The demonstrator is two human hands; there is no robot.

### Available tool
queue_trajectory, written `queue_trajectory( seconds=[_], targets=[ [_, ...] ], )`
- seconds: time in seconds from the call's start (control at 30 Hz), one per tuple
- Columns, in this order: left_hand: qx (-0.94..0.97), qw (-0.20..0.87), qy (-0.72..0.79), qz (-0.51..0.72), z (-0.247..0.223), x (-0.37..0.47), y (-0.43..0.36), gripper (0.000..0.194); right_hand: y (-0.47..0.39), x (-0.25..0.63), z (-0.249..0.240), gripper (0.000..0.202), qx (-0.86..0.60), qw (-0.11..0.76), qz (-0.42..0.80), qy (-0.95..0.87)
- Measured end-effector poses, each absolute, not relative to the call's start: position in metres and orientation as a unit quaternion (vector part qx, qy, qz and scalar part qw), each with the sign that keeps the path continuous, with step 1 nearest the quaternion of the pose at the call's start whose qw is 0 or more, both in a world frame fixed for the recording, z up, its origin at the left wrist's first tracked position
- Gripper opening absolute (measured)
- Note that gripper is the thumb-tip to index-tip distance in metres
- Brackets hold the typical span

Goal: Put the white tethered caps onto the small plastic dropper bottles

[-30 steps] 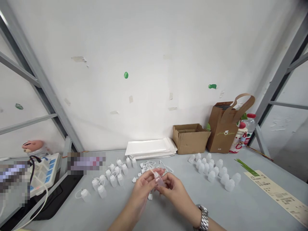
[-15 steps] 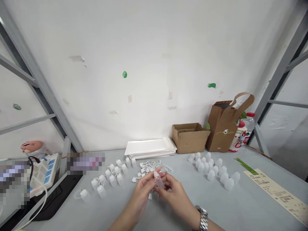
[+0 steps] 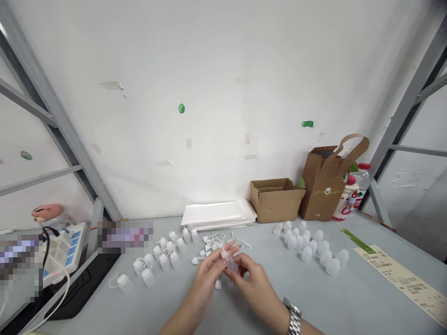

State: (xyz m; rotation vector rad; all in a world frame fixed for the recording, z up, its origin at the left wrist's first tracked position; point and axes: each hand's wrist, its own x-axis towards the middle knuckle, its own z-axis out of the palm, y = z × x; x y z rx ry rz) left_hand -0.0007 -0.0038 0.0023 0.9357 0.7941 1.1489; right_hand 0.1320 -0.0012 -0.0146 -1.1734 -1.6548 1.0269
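Observation:
Between my hands is a small translucent bottle [image 3: 232, 265], tilted, with a white piece at its top. My left hand [image 3: 212, 271] pinches the white top piece between thumb and fingers. Fingers of my right hand [image 3: 248, 273] close round the bottle's body. Behind my hands lies a loose pile of white caps with straps [image 3: 213, 242]. Several bottles with white caps and looped straps [image 3: 164, 261] stand at the left. On the right is a group of translucent bottles without straps [image 3: 306, 254].
White flat packets [image 3: 216, 215], an open cardboard box [image 3: 277, 204] and a brown paper bag [image 3: 321, 195] line the wall. A printed paper strip [image 3: 405, 279] lies at the right. A power strip [image 3: 75, 246] and black mat [image 3: 84, 288] are at the left.
My left fingers have shifted slightly on the bottle's top, and the bottle's tilt has changed a little. Both hands stay in nearly the same place.

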Motion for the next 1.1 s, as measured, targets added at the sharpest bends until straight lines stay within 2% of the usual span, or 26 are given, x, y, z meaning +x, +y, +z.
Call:
queue_trajectory(
  seconds=[0.53,0.87,1.1],
  targets=[
    [0.401,0.699,0.308,0.505,-0.008,-0.004,-0.003,0.035,-0.004,0.131,-0.025,0.021,-0.490,0.426,0.369,-0.665],
    [0.377,0.712,0.294,0.514,-0.005,-0.001,0.000,0.032,-0.003,0.131,-0.018,0.018,-0.480,0.434,0.417,-0.638],
    [0.354,0.732,0.288,0.506,-0.005,-0.002,0.001,0.031,0.000,0.128,-0.023,0.023,-0.450,0.459,0.521,-0.561]
  ],
)
